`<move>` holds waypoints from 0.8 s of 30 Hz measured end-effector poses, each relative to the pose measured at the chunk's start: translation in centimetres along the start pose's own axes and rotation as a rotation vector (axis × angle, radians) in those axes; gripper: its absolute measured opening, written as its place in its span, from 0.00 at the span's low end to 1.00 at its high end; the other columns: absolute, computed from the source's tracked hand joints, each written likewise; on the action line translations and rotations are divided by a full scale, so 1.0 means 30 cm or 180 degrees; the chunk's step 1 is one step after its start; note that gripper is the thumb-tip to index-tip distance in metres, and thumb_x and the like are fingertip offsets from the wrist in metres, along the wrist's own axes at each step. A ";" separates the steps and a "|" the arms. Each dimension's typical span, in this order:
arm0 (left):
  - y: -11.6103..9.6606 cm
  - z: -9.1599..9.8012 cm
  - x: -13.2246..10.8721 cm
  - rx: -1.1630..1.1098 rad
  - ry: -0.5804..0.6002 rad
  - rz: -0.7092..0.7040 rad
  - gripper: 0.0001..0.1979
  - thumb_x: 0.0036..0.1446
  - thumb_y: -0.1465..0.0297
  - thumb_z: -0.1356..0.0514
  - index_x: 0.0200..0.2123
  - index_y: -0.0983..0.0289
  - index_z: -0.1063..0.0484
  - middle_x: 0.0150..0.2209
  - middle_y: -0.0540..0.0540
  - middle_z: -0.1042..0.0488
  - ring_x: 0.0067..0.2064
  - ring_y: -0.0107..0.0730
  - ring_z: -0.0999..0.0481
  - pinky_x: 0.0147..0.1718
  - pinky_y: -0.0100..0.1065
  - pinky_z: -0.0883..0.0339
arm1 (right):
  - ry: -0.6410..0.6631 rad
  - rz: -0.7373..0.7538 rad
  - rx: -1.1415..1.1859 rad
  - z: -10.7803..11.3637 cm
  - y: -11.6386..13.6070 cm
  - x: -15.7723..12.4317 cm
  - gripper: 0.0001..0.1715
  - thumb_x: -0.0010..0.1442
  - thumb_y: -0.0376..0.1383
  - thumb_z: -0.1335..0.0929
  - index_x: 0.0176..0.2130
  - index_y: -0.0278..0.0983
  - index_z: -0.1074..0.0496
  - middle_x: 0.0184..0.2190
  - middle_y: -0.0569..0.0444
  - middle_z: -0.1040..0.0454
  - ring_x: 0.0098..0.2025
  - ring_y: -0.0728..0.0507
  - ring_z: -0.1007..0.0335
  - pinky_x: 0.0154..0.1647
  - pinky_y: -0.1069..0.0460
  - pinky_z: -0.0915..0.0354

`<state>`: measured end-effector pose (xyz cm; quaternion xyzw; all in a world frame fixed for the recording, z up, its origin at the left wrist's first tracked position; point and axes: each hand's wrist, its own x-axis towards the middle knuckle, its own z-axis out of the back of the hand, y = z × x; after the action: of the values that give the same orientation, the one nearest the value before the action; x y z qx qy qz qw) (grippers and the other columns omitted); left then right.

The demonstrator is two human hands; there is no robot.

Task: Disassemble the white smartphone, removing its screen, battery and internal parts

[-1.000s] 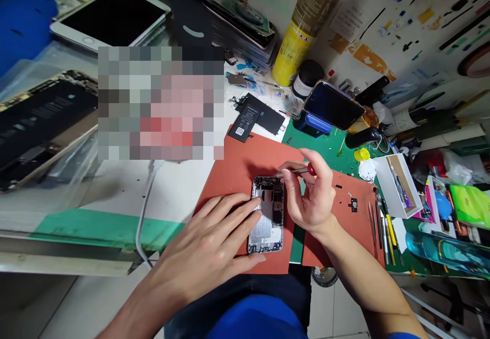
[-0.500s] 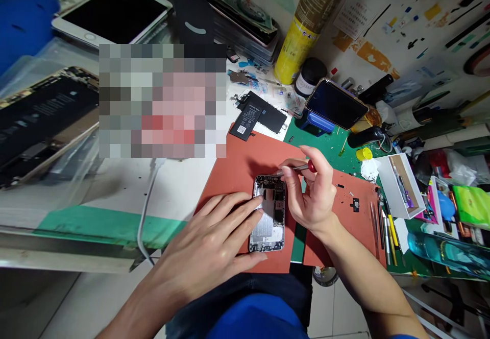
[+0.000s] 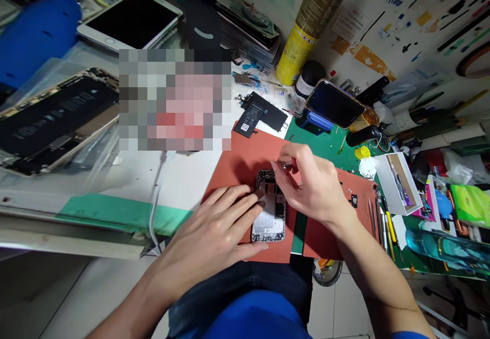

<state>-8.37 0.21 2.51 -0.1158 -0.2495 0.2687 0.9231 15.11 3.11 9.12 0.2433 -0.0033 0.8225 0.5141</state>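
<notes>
An opened phone body (image 3: 268, 216) lies on a reddish-brown mat (image 3: 229, 170), its circuit parts and bare metal facing up. My left hand (image 3: 220, 226) rests flat beside it, with outstretched fingertips on the phone's left edge and inner plate. At the phone's upper end, my right hand (image 3: 312, 183) pinches a small screwdriver (image 3: 285, 166). Fingers cover most of the screwdriver, and its tip cannot be made out. Beyond the mat's top edge lie loose phone batteries (image 3: 250, 117).
Another opened phone (image 3: 61, 119) and a white tablet (image 3: 133, 20) are at left. A phone on a blue stand (image 3: 319, 120), a yellow spray can (image 3: 293, 53) and a white tool box (image 3: 398, 183) stand around the green surface. A white cable (image 3: 156, 201) hangs over the front edge.
My right hand has turned and its fingers have curled in, so less of the screwdriver shows. My left hand keeps its place on the phone. The whole view has shifted slightly.
</notes>
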 end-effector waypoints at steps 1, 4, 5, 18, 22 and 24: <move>0.000 -0.001 0.000 -0.0006 -0.0005 0.0006 0.25 0.68 0.53 0.32 0.56 0.68 0.21 0.55 0.66 0.17 0.62 0.62 0.23 0.56 0.56 0.27 | 0.0121 -0.0046 -0.0062 0.014 0.002 0.015 0.03 0.75 0.34 0.35 0.44 0.41 0.32 0.29 0.58 0.26 0.26 0.48 0.30 0.27 0.51 0.36; 0.001 -0.004 0.001 -0.0025 0.0002 0.0018 0.27 0.66 0.53 0.30 0.58 0.67 0.21 0.56 0.66 0.18 0.61 0.62 0.23 0.56 0.57 0.26 | 0.0390 -0.0230 -0.0220 0.037 0.004 0.054 0.07 0.75 0.39 0.33 0.41 0.42 0.34 0.24 0.62 0.33 0.23 0.49 0.36 0.25 0.53 0.45; 0.002 -0.005 0.002 -0.0024 0.0001 0.0020 0.28 0.66 0.53 0.29 0.59 0.67 0.21 0.57 0.66 0.18 0.61 0.62 0.23 0.57 0.57 0.26 | 0.0469 -0.0262 -0.0216 0.040 0.004 0.063 0.07 0.75 0.39 0.33 0.41 0.42 0.34 0.23 0.62 0.34 0.23 0.49 0.37 0.26 0.53 0.47; 0.004 -0.008 -0.002 -0.0120 0.0054 0.0068 0.26 0.67 0.54 0.31 0.59 0.66 0.22 0.57 0.66 0.18 0.63 0.61 0.24 0.59 0.58 0.26 | 0.0805 -0.0012 0.0005 0.053 -0.002 0.092 0.05 0.73 0.32 0.38 0.46 0.42 0.38 0.29 0.59 0.32 0.27 0.46 0.36 0.30 0.52 0.46; -0.002 -0.002 0.005 -0.0127 0.0137 0.0080 0.23 0.68 0.56 0.31 0.57 0.66 0.21 0.55 0.65 0.18 0.64 0.60 0.24 0.62 0.58 0.27 | 0.0880 0.0091 0.0246 0.057 -0.005 0.090 0.07 0.70 0.30 0.38 0.46 0.42 0.38 0.33 0.56 0.29 0.30 0.45 0.34 0.31 0.51 0.46; -0.004 0.001 0.008 -0.0073 0.0153 0.0083 0.24 0.68 0.55 0.31 0.59 0.66 0.22 0.56 0.66 0.18 0.65 0.59 0.24 0.62 0.57 0.26 | 0.0868 -0.0013 0.0234 0.059 -0.006 0.090 0.05 0.72 0.31 0.38 0.47 0.41 0.37 0.30 0.58 0.31 0.28 0.45 0.36 0.30 0.50 0.48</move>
<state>-8.15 0.24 2.68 -0.1361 -0.2288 0.2750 0.9239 15.01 5.03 11.72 0.1479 0.0971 0.8464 0.5022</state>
